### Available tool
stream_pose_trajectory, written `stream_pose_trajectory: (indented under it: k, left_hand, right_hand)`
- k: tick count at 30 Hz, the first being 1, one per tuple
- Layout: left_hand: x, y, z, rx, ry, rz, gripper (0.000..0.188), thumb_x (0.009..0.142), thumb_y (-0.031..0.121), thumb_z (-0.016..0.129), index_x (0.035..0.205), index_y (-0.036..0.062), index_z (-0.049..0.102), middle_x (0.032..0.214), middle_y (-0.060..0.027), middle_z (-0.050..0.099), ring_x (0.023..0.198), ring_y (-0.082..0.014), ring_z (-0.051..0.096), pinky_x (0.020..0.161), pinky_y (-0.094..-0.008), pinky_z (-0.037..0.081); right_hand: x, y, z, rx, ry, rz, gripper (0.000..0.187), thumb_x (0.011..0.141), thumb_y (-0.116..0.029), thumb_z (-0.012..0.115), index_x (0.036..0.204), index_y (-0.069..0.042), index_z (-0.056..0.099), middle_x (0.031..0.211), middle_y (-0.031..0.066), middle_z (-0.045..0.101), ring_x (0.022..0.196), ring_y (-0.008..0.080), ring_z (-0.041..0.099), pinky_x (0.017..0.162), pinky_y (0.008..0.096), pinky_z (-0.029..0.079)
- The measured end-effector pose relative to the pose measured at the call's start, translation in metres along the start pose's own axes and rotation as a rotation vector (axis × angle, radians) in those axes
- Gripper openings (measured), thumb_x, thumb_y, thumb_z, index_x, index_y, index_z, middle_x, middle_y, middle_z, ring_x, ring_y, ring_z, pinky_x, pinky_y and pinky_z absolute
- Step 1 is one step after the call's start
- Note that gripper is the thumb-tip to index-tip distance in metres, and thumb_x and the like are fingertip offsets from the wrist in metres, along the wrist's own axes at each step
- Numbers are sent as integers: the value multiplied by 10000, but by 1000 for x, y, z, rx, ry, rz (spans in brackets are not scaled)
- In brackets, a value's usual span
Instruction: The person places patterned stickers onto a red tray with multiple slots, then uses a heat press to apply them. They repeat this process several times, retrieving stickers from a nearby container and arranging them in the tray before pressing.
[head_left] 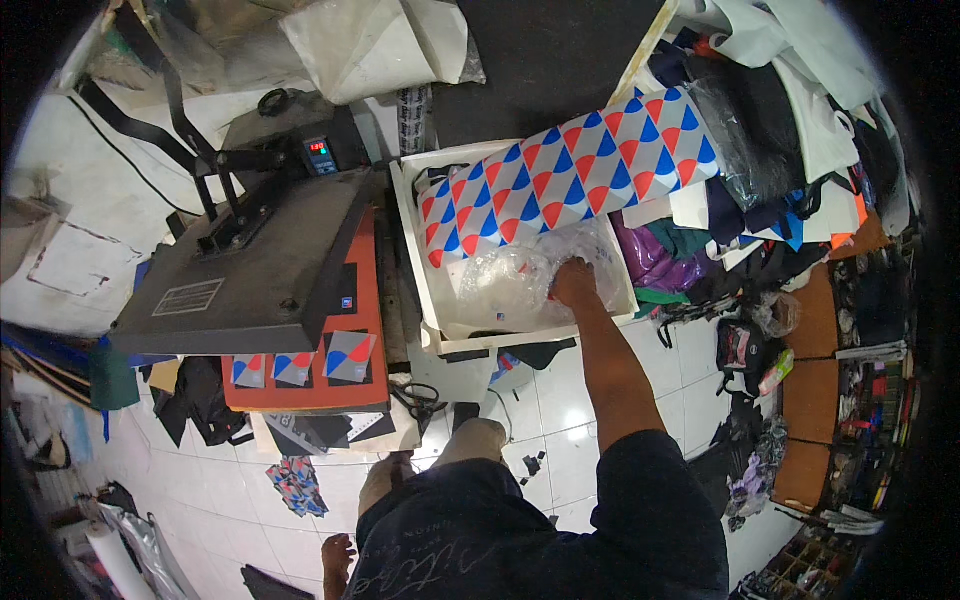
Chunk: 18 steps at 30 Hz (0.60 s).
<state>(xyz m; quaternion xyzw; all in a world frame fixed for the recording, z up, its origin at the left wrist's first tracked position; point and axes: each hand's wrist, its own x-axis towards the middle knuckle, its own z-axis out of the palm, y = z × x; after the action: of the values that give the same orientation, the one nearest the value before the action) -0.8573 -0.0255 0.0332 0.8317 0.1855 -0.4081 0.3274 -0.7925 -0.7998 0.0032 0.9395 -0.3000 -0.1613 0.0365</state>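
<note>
My right hand (573,283) reaches forward into a white shallow tray (416,262) and grips a crumpled clear plastic bag (510,275) lying in it. A folded cloth with a red, blue and white scallop pattern (570,175) lies across the far side of the tray, just above the hand. Low at the left of my dark shirt, a small bare shape that looks like my left hand (338,555) hangs near the floor. It holds nothing I can make out, and its fingers are too small to judge.
A black heat press (250,265) with an orange lower pad (335,385) stands left of the tray. Three small patterned pieces (300,365) lie on the pad. Piles of cloth and bags (760,150) crowd the right. Scraps litter the white tiled floor (560,440).
</note>
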Motion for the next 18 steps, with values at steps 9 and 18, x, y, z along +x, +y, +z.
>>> stream_pose_trajectory:
  k: [9, 18]
  left_hand:
    - [19, 33, 16, -374, 67, -112, 290, 869, 266, 604, 1061, 51, 580, 814, -53, 596, 610, -148, 592, 474, -252, 419]
    - [15, 44, 27, -290, 55, -100, 351, 861, 282, 602, 1098, 24, 578, 865, -92, 614, 644, -158, 600, 495, -260, 418]
  right_hand:
    - [0, 34, 3, 515, 100, 53, 384, 786, -307, 660, 1040, -23, 615, 954, 219, 645, 968, 344, 631, 849, 475, 487]
    - [-22, 66, -28, 517, 158, 122, 408, 780, -338, 645, 1017, -8, 605, 1007, 238, 630, 958, 396, 619, 823, 472, 501]
